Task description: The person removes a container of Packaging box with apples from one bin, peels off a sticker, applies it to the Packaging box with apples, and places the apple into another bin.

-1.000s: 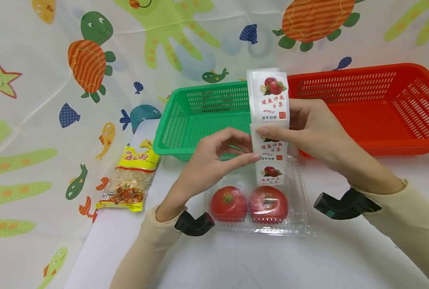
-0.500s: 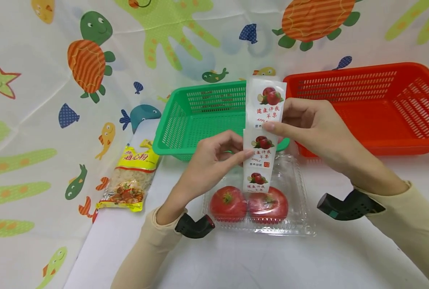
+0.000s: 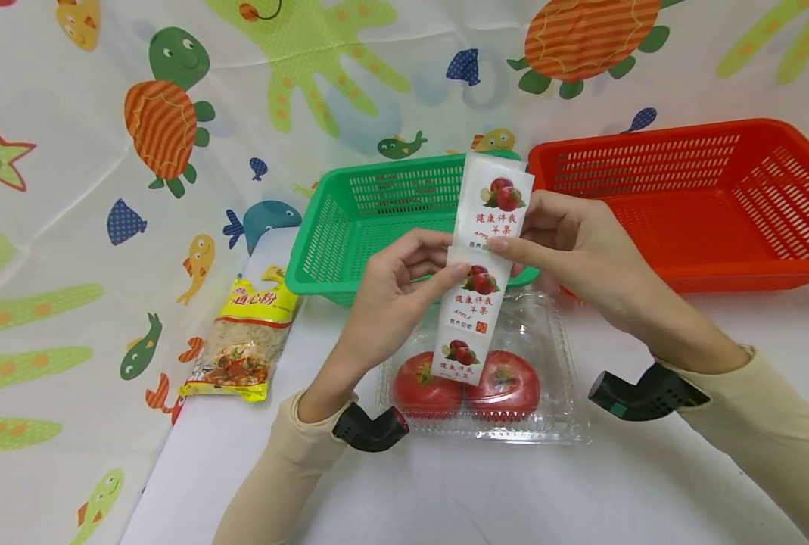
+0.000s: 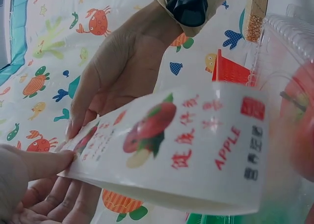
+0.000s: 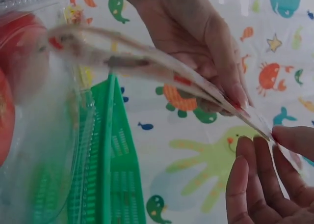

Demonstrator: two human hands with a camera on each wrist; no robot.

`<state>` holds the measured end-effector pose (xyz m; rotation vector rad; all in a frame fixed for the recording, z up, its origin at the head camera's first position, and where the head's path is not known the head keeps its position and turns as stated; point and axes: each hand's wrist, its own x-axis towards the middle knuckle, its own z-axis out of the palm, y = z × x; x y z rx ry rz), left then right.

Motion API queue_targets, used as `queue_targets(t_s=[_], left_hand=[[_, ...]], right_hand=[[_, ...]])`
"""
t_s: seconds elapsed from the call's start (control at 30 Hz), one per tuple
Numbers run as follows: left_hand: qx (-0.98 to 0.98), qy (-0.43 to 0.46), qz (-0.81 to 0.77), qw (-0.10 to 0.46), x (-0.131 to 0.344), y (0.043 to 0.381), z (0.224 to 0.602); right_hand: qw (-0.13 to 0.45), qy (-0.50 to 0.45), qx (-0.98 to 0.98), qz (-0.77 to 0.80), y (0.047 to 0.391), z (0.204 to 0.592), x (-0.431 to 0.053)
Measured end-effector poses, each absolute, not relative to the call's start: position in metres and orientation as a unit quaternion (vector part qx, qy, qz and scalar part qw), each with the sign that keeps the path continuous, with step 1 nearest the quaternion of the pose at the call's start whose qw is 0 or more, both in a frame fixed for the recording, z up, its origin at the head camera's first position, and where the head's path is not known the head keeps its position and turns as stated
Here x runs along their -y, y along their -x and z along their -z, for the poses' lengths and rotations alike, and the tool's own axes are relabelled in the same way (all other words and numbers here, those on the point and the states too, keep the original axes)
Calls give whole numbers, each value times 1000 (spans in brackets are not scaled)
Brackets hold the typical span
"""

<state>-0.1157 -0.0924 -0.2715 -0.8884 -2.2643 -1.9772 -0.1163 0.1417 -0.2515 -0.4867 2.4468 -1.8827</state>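
A strip of white apple stickers (image 3: 468, 318), printed with red apples and red lettering, is held up between both hands in the head view. My left hand (image 3: 397, 291) pinches its left edge between thumb and fingers. Higher up, my right hand (image 3: 581, 253) pinches the strip with its thumb in front. The lower end of the strip hangs before a clear plastic box (image 3: 547, 363) that holds two red round fruits (image 3: 506, 386). In the left wrist view the printed face of the sticker strip (image 4: 196, 145) shows large and bent.
Behind the box stands a green basket (image 3: 329, 219); to its right is a red basket (image 3: 717, 276). A yellow bag of pasta (image 3: 244, 333) lies at the left. Patterned cloth (image 3: 350, 68) hangs at the back of the white table (image 3: 486, 499).
The sticker strip has moved down and left and now tilts, its lower end overlapping the fruits. My left hand has shifted up its edge; the right hand keeps its pinch.
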Motion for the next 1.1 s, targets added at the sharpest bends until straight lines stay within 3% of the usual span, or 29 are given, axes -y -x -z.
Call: queue_targets(t_s=[0.27, 0.43, 0.67, 1.1], left_hand=[[734, 268, 624, 7, 94, 116, 274], [740, 267, 617, 9, 94, 117, 276], [728, 293, 620, 6, 93, 118, 276], [721, 320, 615, 25, 91, 116, 276]], right_hand=[[-169, 190, -773, 581, 118, 254, -142], [-258, 275, -796, 474, 115, 257, -145], [-266, 391, -790, 391, 113, 262, -142], [-239, 396, -776, 429, 108, 269, -137]])
